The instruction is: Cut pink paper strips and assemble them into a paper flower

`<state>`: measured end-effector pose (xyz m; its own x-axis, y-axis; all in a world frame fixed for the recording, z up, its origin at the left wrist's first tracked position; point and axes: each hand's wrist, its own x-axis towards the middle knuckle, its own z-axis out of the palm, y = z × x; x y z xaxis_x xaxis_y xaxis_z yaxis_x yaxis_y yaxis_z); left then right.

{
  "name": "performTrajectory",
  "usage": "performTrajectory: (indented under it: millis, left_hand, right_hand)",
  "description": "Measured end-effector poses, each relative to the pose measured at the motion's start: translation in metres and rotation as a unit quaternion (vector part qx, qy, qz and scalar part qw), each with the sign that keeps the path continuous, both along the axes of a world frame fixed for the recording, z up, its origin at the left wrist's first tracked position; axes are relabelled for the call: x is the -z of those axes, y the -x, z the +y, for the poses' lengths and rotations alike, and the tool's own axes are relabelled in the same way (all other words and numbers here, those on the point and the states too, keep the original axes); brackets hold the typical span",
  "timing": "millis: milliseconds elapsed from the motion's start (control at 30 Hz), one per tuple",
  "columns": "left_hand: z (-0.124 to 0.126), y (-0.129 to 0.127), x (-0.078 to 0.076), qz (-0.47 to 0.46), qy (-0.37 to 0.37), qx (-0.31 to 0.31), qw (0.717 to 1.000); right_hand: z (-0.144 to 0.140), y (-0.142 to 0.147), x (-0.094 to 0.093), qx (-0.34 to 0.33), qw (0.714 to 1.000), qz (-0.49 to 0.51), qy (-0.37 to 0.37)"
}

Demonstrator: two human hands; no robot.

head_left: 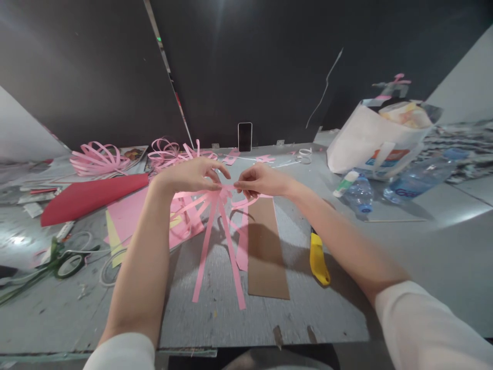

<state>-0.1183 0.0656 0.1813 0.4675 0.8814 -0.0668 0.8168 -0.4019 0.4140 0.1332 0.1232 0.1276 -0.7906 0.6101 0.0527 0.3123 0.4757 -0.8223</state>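
A bunch of pink paper strips (208, 252) fans out from a joined middle, held above the grey table. My left hand (192, 174) is at the left of that middle, its fingers bent over the strips and partly hiding them. From the right, my right hand (256, 180) pinches one strip close to the middle. Two long strips hang toward me, and others curl to both sides. Below the right hand lies a brown cardboard rectangle (266, 252), with a pink paper piece (242, 244) along its left edge.
A yellow utility knife (319, 259) lies right of the cardboard. Scissors (71, 264), red paper (96, 198) and looped pink strips (99, 159) are at left. A phone (245, 136) leans at the back. Right stand a white bag (354, 139) and plastic bottles (419, 180).
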Motion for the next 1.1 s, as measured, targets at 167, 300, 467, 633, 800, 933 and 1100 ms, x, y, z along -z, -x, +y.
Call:
performTrajectory:
  millis: [167,300,467,633,800,933,1100]
  left_hand:
    - [0.001,-0.004,0.001,-0.005,0.016,0.001,1.000]
    - [-0.001,-0.007,0.000,-0.006,0.014,0.001,1.000]
    - [0.001,-0.010,0.003,-0.009,0.025,0.007,1.000]
    - [0.004,-0.010,0.007,-0.042,0.051,0.025,0.997]
    - [0.003,-0.013,0.006,-0.046,0.047,0.037,0.997]
    - [0.004,-0.013,0.007,-0.046,0.055,0.035,0.997]
    - [0.006,-0.013,0.010,-0.049,0.059,0.043,0.996]
  right_hand:
    - [0.000,-0.002,-0.002,0.005,1.000,-0.004,-0.028]
    - [-0.003,0.001,0.000,-0.009,1.000,-0.008,-0.015]
    - [-0.007,0.008,0.005,-0.015,1.000,0.016,-0.010]
    - [-0.006,0.006,0.003,-0.010,0.998,0.016,-0.056]
    - [-0.005,0.003,0.000,0.001,0.997,0.003,-0.079]
    - [-0.006,0.004,0.000,-0.007,0.997,0.005,-0.074]
    - [-0.004,0.006,0.005,-0.004,0.997,0.015,-0.074]
